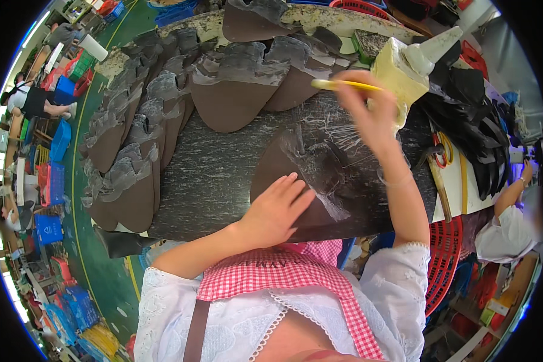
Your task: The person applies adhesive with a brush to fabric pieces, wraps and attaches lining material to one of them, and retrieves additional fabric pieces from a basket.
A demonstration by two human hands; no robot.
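Gluing a brown leather piece [283, 163] on the dark worktop [217, 175].
Left hand [277, 211] flat, fingers spread, pinning the piece; right hand [368, 111] pinched around a yellow brush [344, 85] (glue bottle [404, 66] just beside).

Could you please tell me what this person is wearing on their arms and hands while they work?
Both hands, the left hand and the right hand, are bare, without gloves. The forearms are uncovered too. The white sleeves are short, with lace trim at the edge and an embroidered pattern. A thin clear band circles the right wrist. No rings or watch can be made out.
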